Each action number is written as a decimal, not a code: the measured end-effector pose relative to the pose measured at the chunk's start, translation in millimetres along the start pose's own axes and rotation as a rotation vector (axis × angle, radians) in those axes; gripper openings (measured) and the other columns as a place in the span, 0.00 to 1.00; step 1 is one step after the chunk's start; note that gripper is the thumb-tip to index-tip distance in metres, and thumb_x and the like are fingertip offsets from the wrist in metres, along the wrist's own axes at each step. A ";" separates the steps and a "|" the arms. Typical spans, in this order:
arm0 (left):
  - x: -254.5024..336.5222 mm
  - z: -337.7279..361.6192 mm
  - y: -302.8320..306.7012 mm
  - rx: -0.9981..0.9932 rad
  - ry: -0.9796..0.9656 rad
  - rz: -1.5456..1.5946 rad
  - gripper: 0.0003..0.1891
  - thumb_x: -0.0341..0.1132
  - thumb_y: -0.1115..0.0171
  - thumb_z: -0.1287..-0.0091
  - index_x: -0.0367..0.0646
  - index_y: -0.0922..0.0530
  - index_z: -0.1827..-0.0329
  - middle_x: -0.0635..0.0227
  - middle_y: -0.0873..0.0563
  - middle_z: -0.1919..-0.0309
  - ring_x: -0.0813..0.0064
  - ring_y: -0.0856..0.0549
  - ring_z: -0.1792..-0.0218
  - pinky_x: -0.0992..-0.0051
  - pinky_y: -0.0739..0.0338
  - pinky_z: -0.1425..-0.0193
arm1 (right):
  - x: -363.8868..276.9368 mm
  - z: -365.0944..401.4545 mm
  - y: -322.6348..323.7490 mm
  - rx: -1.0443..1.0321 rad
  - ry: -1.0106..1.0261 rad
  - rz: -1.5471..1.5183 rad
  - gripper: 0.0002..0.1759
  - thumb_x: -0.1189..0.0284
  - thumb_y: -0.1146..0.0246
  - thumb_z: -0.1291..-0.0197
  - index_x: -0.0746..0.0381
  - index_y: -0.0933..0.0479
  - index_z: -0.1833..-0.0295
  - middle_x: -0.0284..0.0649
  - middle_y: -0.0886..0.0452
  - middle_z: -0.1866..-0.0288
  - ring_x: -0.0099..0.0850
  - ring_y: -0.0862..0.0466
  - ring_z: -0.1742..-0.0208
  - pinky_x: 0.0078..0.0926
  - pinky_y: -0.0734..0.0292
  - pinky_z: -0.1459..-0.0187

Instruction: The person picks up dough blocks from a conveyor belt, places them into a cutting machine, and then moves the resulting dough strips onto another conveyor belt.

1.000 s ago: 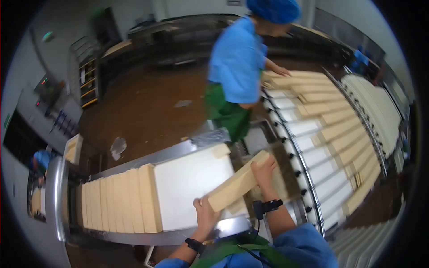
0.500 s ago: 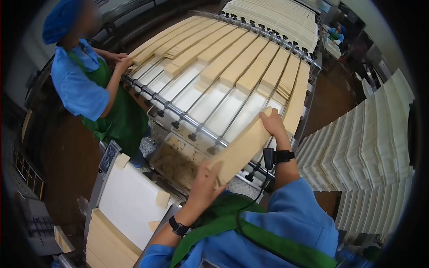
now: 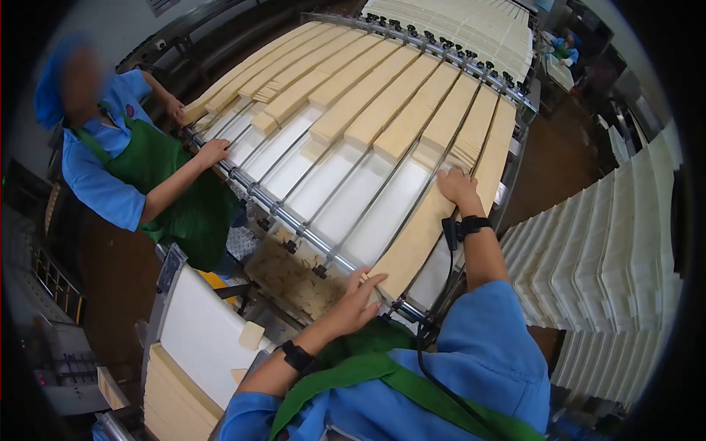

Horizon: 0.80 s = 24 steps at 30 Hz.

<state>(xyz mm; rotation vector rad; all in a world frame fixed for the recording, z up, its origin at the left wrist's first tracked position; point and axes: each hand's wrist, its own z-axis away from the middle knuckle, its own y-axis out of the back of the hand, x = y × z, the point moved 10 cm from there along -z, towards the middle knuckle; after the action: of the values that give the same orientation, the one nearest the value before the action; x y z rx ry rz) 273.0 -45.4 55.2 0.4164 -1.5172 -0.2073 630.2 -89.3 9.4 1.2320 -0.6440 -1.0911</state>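
Note:
A long stack of thin, cream-coloured sheets [image 3: 412, 235] lies on the white belt [image 3: 368, 228], between thin metal divider rods. My left hand [image 3: 354, 303] grips its near end, at the metal cross bar [image 3: 276, 209]. My right hand [image 3: 460, 189] is closed over the far end, close to another stack with fanned layers [image 3: 463, 152]. Several similar long stacks [image 3: 371, 99] lie side by side further up the belt. The undersides of my fingers are partly hidden.
A co-worker [image 3: 165, 176] stands at the left with both hands at the belt's edge. Loose pale scraps [image 3: 294, 272] lie below the bar. More cream stacks [image 3: 173, 397] sit beside a white surface [image 3: 202, 316]. Tall ribbed white piles [image 3: 588, 250] stand at the right.
The stack in my hands has moved down and right, from raised above the bar to lying on the belt. The co-worker's hands have moved apart along the bar.

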 end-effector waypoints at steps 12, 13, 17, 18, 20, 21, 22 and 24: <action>-15.0 -46.1 -23.5 -0.009 0.015 -0.027 0.31 0.23 0.46 0.39 0.48 0.41 0.31 0.41 0.50 0.34 0.39 0.45 0.32 0.62 0.45 0.29 | 9.6 -8.4 27.7 0.246 0.085 0.046 0.28 0.56 0.51 0.40 0.67 0.29 0.42 0.52 0.31 0.38 0.46 0.35 0.35 0.53 0.46 0.37; -17.1 -49.7 -23.6 0.008 -0.009 -0.031 0.31 0.23 0.46 0.39 0.48 0.40 0.31 0.43 0.50 0.33 0.40 0.45 0.31 0.61 0.46 0.29 | 9.7 -3.0 34.9 0.358 0.074 0.043 0.31 0.54 0.51 0.39 0.66 0.32 0.39 0.52 0.33 0.35 0.47 0.37 0.33 0.54 0.47 0.36; -23.5 -71.6 -27.1 0.033 -0.042 0.057 0.31 0.22 0.48 0.40 0.48 0.39 0.31 0.46 0.52 0.30 0.43 0.49 0.29 0.60 0.49 0.27 | 17.1 1.2 32.5 0.416 0.013 -0.010 0.40 0.47 0.52 0.37 0.64 0.44 0.29 0.51 0.44 0.27 0.49 0.47 0.26 0.54 0.56 0.30; -23.7 -74.7 -25.7 0.036 -0.031 0.106 0.31 0.21 0.48 0.40 0.49 0.39 0.31 0.46 0.52 0.29 0.43 0.50 0.28 0.60 0.50 0.27 | 19.0 -5.7 25.2 0.330 0.004 -0.030 0.42 0.45 0.53 0.37 0.64 0.47 0.27 0.51 0.47 0.25 0.49 0.50 0.24 0.54 0.58 0.29; -28.5 -75.2 -23.6 0.060 -0.093 0.042 0.33 0.20 0.51 0.43 0.50 0.40 0.31 0.47 0.53 0.28 0.46 0.51 0.27 0.62 0.51 0.26 | 29.8 -29.7 12.5 0.308 0.018 -0.047 0.47 0.40 0.52 0.40 0.67 0.46 0.28 0.54 0.48 0.25 0.50 0.50 0.24 0.53 0.62 0.28; -31.7 -70.4 -18.0 0.100 -0.117 0.015 0.35 0.19 0.52 0.44 0.51 0.40 0.31 0.48 0.54 0.28 0.46 0.51 0.27 0.62 0.50 0.26 | 28.1 -28.9 17.8 0.230 -0.024 -0.102 0.49 0.39 0.53 0.41 0.68 0.47 0.28 0.55 0.48 0.25 0.51 0.50 0.24 0.53 0.64 0.28; -35.4 -62.4 -4.2 0.156 -0.132 -0.021 0.36 0.17 0.54 0.46 0.51 0.40 0.30 0.48 0.54 0.28 0.46 0.50 0.27 0.63 0.49 0.26 | 32.6 -42.5 9.3 0.175 -0.031 -0.107 0.50 0.38 0.53 0.41 0.69 0.48 0.28 0.55 0.50 0.25 0.50 0.53 0.23 0.53 0.65 0.28; -37.0 -38.7 31.8 0.249 -0.054 0.043 0.36 0.20 0.55 0.48 0.49 0.41 0.30 0.50 0.50 0.30 0.48 0.48 0.27 0.63 0.49 0.26 | 27.7 -48.3 4.7 0.095 -0.098 0.005 0.48 0.40 0.56 0.37 0.68 0.52 0.26 0.53 0.55 0.23 0.49 0.57 0.23 0.53 0.65 0.28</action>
<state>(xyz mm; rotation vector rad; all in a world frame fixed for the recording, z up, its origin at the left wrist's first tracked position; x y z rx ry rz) 305.4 3.1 33.4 0.5793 -1.6096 0.0055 684.3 -94.6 -3.0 1.2636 -0.7811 -1.1328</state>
